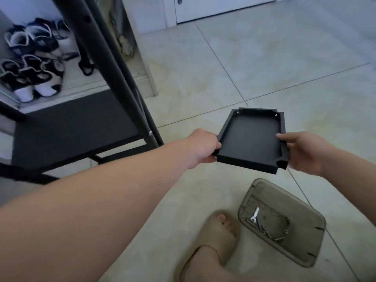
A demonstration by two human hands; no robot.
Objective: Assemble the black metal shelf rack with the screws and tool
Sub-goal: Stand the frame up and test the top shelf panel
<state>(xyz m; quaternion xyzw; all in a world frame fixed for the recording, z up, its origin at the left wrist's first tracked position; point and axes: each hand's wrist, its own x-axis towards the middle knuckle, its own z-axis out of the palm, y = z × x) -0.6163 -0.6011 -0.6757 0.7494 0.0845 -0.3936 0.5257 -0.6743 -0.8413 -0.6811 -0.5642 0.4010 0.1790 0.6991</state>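
A black metal shelf tray (252,137) with raised edges and notched corners is held level above the tiled floor. My left hand (201,147) grips its near-left edge, and my right hand (301,151) grips its near-right edge. To the left stands the partly built black rack (85,127), with a flat lower shelf and slanted uprights (114,74) that have holes in them. Below the tray, a grey-brown lid (284,220) lies on the floor and holds several screws (270,233) and a small silver wrench (255,215).
My bare foot (217,237) rests on the floor just left of the lid. Several black-and-white shoes (32,58) sit behind the rack at the upper left. A white door and wall (213,9) run along the far edge of the pale tiled floor (264,68).
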